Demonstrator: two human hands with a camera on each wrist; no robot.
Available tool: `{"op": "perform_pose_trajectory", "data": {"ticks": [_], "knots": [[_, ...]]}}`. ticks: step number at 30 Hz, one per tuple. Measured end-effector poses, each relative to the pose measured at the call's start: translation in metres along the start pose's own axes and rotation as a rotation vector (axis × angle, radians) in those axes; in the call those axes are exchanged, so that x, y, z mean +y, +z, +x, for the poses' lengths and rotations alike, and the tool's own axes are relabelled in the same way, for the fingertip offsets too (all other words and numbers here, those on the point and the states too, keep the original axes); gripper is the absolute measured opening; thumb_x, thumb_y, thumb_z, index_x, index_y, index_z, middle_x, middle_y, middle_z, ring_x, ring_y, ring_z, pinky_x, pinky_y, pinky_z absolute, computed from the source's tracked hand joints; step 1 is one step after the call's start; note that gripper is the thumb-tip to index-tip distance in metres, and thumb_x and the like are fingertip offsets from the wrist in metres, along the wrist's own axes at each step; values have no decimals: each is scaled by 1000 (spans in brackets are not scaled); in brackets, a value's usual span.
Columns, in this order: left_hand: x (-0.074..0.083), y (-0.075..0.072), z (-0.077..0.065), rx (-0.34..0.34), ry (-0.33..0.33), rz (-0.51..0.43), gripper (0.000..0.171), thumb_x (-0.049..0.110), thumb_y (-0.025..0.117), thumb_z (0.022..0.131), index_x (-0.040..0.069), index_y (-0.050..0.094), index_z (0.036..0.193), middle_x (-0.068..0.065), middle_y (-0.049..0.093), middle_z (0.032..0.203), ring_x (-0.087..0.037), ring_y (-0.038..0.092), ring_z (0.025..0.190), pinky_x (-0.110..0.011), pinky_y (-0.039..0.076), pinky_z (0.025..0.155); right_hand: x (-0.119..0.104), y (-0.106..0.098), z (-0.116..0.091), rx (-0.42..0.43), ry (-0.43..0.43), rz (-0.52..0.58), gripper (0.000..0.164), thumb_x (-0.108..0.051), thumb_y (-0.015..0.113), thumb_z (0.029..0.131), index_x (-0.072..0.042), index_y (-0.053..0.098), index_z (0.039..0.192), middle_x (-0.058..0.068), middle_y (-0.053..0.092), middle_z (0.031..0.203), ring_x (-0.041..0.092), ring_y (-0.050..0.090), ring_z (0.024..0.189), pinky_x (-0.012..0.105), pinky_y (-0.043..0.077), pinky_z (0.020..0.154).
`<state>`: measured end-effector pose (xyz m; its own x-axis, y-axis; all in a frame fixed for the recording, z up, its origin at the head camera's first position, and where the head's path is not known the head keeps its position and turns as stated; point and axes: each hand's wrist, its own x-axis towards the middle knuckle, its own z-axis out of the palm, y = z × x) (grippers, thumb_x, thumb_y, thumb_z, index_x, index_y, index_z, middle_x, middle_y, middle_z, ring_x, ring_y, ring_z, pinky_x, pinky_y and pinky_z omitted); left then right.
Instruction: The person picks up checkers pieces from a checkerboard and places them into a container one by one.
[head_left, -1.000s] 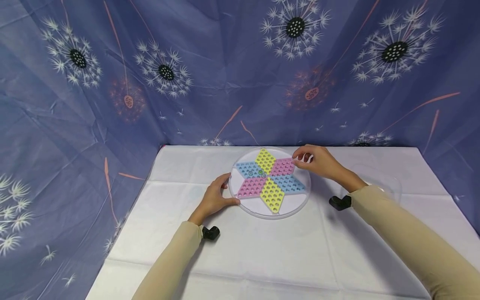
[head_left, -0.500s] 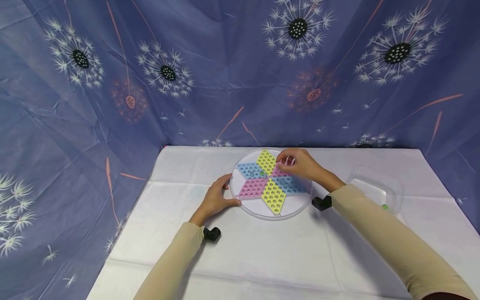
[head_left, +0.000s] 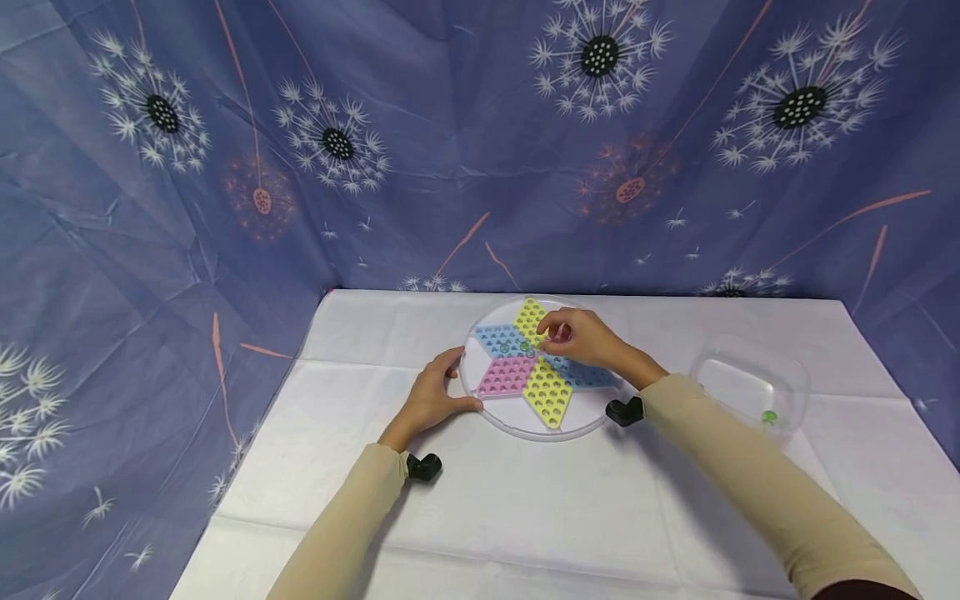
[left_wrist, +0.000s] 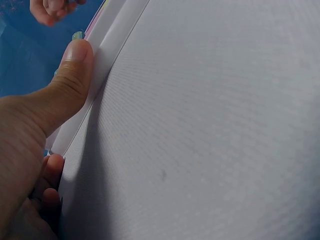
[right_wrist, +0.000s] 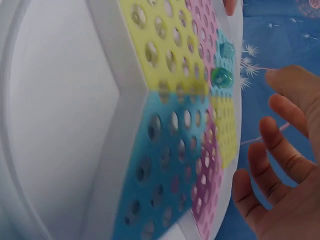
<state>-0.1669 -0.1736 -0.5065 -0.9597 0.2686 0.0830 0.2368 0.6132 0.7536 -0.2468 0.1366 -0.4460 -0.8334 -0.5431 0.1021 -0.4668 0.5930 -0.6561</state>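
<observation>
A round white Chinese checkers board (head_left: 577, 421) lies on the table, its star in yellow, pink and blue holes. My left hand (head_left: 431, 392) holds the board's left rim, thumb on the near side and fingers farther round; in the left wrist view the thumb (left_wrist: 75, 70) lies along the edge. Over the board's pink far-right point is my right hand (head_left: 585, 335), thumb and index tips close together near the centre. In the right wrist view its fingers (right_wrist: 287, 155) are loosely bent and apart, with no marble showing between them. Several green and clear marbles (right_wrist: 222, 77) sit in the blue section.
A clear plastic container (head_left: 738, 383) stands right of the board, with a green marble (head_left: 769, 417) in its near-right corner. White cloth (head_left: 525, 517) covers the table. A blue dandelion-print curtain (head_left: 450, 150) hangs behind and at the left.
My right hand has moved left from the board's right rim to near the centre, and its forearm has uncovered the clear container. The left hand has stayed on the rim.
</observation>
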Motion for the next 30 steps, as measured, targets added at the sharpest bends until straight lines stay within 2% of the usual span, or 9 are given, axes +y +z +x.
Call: {"op": "perform_pose_trajectory", "data": {"ticks": [9,14,24,30], "knots": [[-3,1,1,-4,-5,-5,105,28,97,71,7,40,157,-9,57,130,-23,51,107,-42,41,96,0,20,5,-35,70,7,28,-20,85,87,-7,73,108,8,61,90,20,52,81,35,44,74],[-3,1,1,0,-5,-4,105,28,97,71,7,41,157,-9,57,128,-24,51,106,-42,41,95,0,28,7,-20,97,-54,30,-28,86,86,-9,73,104,7,62,91,20,53,82,35,42,75],[-1,-1,1,-8,-14,5,106,28,97,71,8,39,158,-10,57,126,-23,50,106,-41,41,95,1,33,9,-12,87,-105,24,-28,85,87,-9,75,99,4,64,90,20,55,83,36,45,76],[-1,0,2,-6,-11,8,106,28,97,71,7,40,158,-9,57,127,-23,50,106,-41,41,95,2,35,9,-5,86,-97,20,-25,85,87,-10,75,97,4,64,90,20,55,83,37,44,77]]}}
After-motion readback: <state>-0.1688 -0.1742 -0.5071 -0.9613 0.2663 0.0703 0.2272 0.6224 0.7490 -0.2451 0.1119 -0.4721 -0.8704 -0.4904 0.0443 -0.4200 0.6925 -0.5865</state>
